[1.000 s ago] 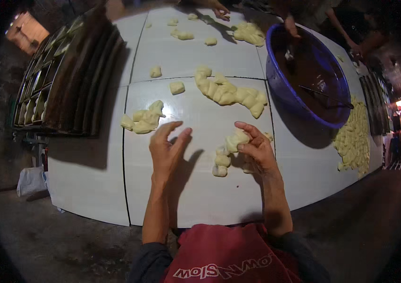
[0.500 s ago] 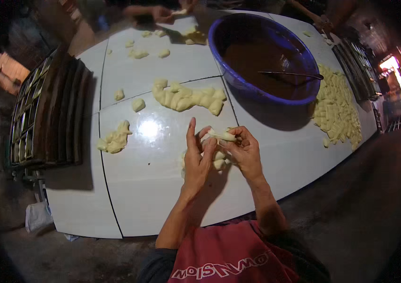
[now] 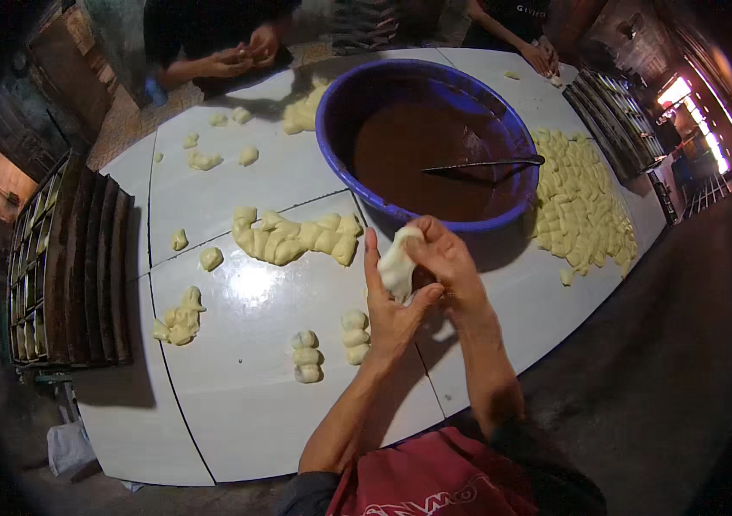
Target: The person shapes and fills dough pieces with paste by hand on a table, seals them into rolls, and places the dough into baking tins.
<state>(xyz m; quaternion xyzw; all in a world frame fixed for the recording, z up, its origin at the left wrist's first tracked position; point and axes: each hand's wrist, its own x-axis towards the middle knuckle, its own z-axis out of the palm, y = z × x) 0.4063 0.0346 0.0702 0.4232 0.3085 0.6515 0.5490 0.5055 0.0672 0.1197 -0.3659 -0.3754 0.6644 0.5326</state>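
The room is dim; the pale surface (image 3: 237, 421) is its brightest broad area. Round white glare lies on it left of the hands (image 3: 393, 320). Far to their right, a light opening (image 3: 691, 107) burns out to white. Dark shadows fall beside the trays (image 3: 73, 267), far left, and beneath the tub (image 3: 504, 116), just ahead. Fisheye distortion curves the surface's edges; the corners go black.

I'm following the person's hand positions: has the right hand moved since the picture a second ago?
Yes: judged against the blue basin, the right hand has moved closer, now appearing beside its near rim.
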